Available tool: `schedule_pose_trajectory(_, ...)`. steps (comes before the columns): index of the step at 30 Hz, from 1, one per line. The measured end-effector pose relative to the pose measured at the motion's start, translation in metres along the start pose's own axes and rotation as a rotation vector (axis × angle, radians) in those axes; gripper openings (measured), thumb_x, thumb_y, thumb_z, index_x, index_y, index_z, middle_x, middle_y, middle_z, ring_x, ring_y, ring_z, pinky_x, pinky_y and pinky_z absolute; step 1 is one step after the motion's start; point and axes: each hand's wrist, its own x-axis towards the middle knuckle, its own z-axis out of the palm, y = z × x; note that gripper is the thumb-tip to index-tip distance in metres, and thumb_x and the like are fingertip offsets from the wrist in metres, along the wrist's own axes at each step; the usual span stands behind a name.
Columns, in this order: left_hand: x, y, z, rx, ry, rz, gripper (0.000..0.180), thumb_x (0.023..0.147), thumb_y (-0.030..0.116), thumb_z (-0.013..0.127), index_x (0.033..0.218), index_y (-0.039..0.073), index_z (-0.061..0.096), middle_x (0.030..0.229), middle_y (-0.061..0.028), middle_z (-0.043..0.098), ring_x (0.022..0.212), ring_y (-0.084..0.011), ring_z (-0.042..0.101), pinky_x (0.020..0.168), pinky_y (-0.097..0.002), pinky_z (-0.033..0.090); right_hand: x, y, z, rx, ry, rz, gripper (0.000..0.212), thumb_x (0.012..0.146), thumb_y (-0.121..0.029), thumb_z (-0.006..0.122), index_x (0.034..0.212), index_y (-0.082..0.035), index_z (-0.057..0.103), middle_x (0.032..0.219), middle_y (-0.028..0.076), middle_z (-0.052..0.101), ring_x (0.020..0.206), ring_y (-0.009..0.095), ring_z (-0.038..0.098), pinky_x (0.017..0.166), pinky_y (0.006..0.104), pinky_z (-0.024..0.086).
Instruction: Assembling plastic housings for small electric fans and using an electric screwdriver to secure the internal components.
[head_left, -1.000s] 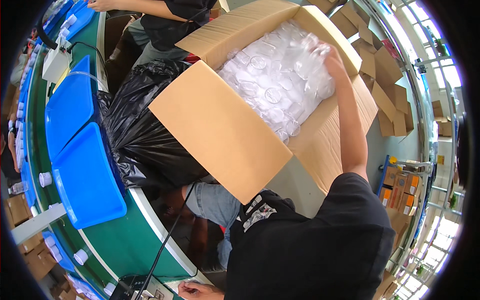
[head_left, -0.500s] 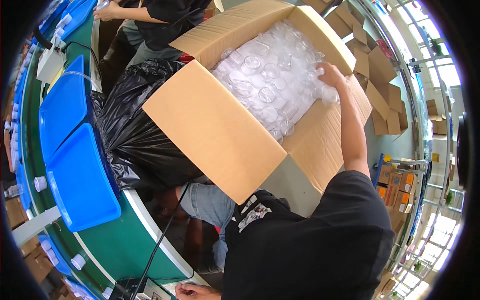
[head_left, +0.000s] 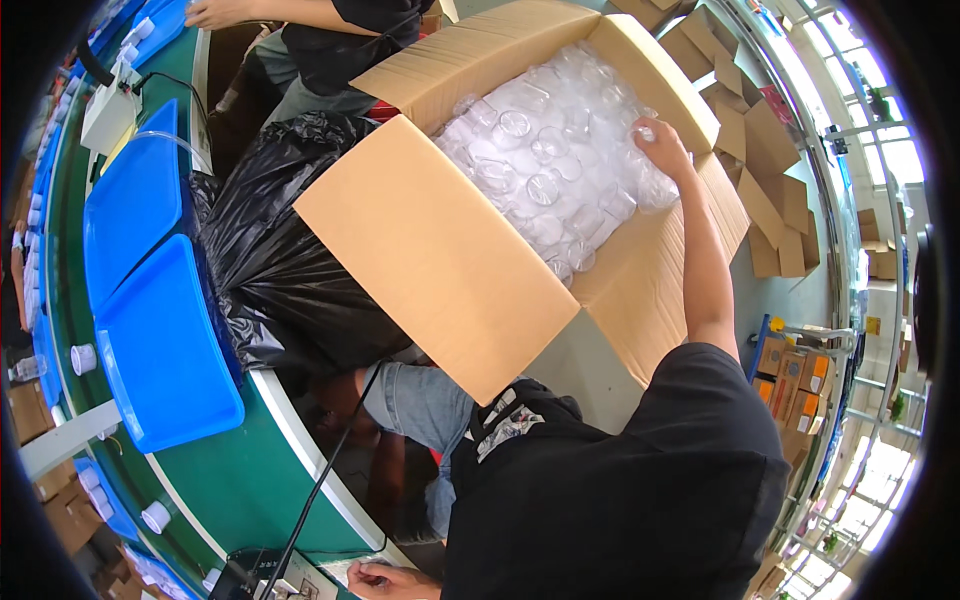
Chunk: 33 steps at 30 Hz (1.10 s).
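A large open cardboard box (head_left: 437, 258) holds a heap of clear plastic cups (head_left: 545, 188) in a clear bag or film. My right hand (head_left: 664, 150) reaches in at the box's right side, its fingers curled round a clear plastic cup (head_left: 645, 133). Low in the view, my left hand (head_left: 395, 580) rests at the edge of the green work surface, beside a small black device (head_left: 250, 572). Its fingers are bent together; whatever they hold, if anything, cannot be made out.
Two blue trays (head_left: 170, 350) lie on the green conveyor table (head_left: 225, 490), with white cups (head_left: 156, 516) beyond them. A black plastic bag (head_left: 290, 250) bulges between table and box. A co-worker's hand (head_left: 220, 12) is at the top left. Flattened cartons (head_left: 765, 200) lie at the right.
The view has shifted slightly. My right hand stays at the cups with its fingers bent a little more. The co-worker's hand has moved up toward the top edge.
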Motion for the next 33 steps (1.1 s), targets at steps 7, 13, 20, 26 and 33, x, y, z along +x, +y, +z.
schedule_pose_trajectory(7, 0.003, 0.0, 0.0, 0.056, 0.009, 0.042, 0.028, 0.107, 0.025, 0.06, 0.105, -0.003, 0.064, 0.096, -0.0179, 0.061, 0.085, -0.0287, 0.056, 0.084, -0.042, 0.049, 0.007, 0.0, 0.018, -0.175, -0.251, -0.087, 0.024, 0.089, -0.016, 0.075, 0.112, -0.009, 0.077, 0.111, 0.016, 0.076, 0.11, 0.031, 0.07, 0.099, 0.0395, 0.052)
schedule_pose_trajectory(13, -0.002, 0.001, -0.002, 0.079, 0.012, -0.008, 0.028, 0.107, 0.024, 0.061, 0.103, -0.004, 0.064, 0.096, -0.0182, 0.062, 0.085, -0.0291, 0.057, 0.084, -0.0426, 0.049, 0.001, -0.038, -0.006, 0.116, -0.006, -0.107, 0.023, 0.098, -0.018, 0.069, 0.116, -0.004, 0.075, 0.117, 0.008, 0.074, 0.106, 0.023, 0.069, 0.098, 0.035, 0.052)
schedule_pose_trajectory(20, 0.0, 0.002, 0.0, 0.059, 0.016, -0.009, 0.03, 0.107, 0.026, 0.062, 0.103, -0.003, 0.064, 0.094, -0.0177, 0.062, 0.084, -0.0292, 0.057, 0.084, -0.0423, 0.049, -0.002, -0.045, -0.045, 0.984, -0.235, -0.099, 0.024, 0.099, -0.009, 0.065, 0.121, -0.002, 0.07, 0.118, 0.005, 0.073, 0.101, 0.011, 0.067, 0.088, 0.0272, 0.055)
schedule_pose_trajectory(26, 0.004, 0.007, 0.002, 0.034, 0.013, -0.017, 0.029, 0.107, 0.026, 0.061, 0.101, -0.003, 0.063, 0.093, -0.0166, 0.061, 0.083, -0.0292, 0.056, 0.083, -0.0414, 0.049, 0.002, 0.004, -0.069, 0.995, 0.031, -0.032, 0.044, 0.098, -0.01, 0.062, 0.141, 0.0, 0.058, 0.114, 0.004, 0.07, 0.096, 0.014, 0.069, 0.086, 0.029, 0.056)
schedule_pose_trajectory(33, 0.005, 0.016, 0.002, 0.076, 0.02, -0.008, 0.03, 0.107, 0.027, 0.059, 0.1, -0.002, 0.062, 0.093, -0.0161, 0.06, 0.084, -0.0285, 0.055, 0.085, -0.0417, 0.048, 0.011, 0.028, -0.066, -0.323, -0.048, -0.004, 0.041, 0.087, -0.023, 0.07, 0.118, 0.003, 0.072, 0.113, 0.024, 0.075, 0.099, 0.038, 0.074, 0.09, 0.0454, 0.057)
